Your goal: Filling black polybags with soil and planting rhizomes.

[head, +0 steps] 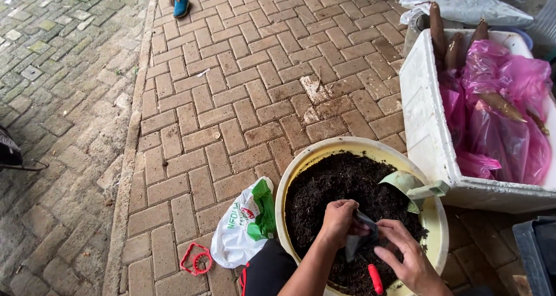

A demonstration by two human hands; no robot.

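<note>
Left hand (337, 219) clamped on small dark bag (360, 238) over soil basin (301, 168); right hand (408, 255) pinching bag rim. Scoop (405, 183) in soil. Best: hold mouth wide, low over soil.

Ahead of your hands you see reddish herringbone brick paving (243, 87); to their left, mossy grey cobbles (52, 70), daylight seemingly overcast.

Basin (289, 174) bottom edge cut off; dark bag (360, 238) partly hidden by hands.
</note>
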